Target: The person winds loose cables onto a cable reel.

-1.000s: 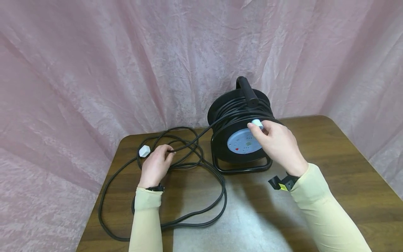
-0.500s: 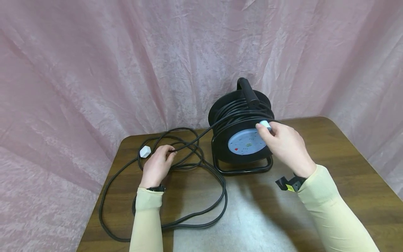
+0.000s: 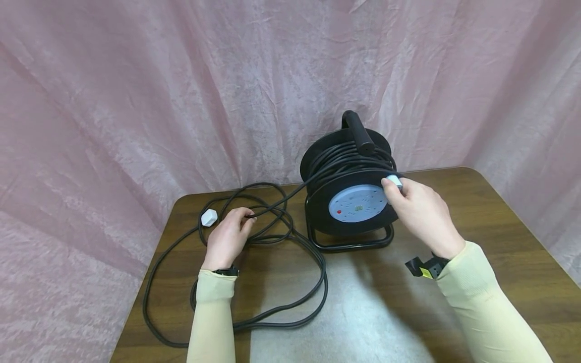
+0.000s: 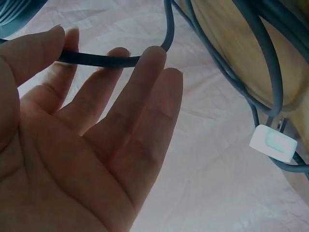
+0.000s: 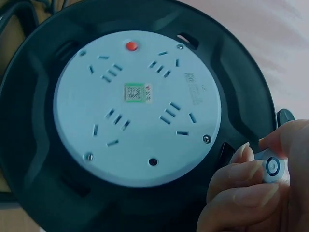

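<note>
Just left of the right hand (image 3: 422,214), a cable reel (image 3: 356,201)
Its fingers curl snugly round the knob (image 3: 394,181); farther left, the left hand (image 3: 229,237) lightly pinches the cable (image 4: 99,60).

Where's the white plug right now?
In the head view, the white plug is at the left of the table, beside black cable, just left of the left hand.

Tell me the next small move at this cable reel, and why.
Probably turn the pale blue winding knob slightly: your right hand pinches it, your left hand holds the black power cable, and its slack lies looped on the wood-grain table.
</note>
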The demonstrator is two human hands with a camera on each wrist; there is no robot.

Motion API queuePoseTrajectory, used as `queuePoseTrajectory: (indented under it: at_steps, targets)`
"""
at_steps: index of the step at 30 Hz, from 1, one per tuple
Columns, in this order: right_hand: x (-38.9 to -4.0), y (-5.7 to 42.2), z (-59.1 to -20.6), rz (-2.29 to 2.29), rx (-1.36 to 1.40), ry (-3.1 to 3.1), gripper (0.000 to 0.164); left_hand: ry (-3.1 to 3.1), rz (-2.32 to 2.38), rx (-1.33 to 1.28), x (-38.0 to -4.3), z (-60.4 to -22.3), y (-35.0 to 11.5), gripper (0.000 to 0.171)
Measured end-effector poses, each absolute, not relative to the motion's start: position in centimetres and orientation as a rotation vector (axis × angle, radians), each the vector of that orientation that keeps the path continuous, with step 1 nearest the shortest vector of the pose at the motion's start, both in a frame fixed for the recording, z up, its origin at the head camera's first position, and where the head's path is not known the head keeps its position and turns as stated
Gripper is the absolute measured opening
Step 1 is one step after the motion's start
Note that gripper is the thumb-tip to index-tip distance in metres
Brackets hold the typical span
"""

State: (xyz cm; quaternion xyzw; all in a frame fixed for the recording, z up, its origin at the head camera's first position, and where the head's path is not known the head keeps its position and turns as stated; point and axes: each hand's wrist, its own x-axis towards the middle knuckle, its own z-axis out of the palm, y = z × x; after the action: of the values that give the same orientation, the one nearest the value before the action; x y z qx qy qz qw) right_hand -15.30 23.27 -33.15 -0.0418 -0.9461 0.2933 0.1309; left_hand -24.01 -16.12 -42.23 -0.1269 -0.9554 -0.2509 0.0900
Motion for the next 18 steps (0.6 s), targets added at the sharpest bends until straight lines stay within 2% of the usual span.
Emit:
queuePoseTrajectory:
  at_steps: [18]
  targets:
    - [-14.7,25.2,-34.4,0.839,-0.215,-2.813,0.066,-2.828,-0.753,-0.419,-23.8,-42.2,-15.6,0.022]
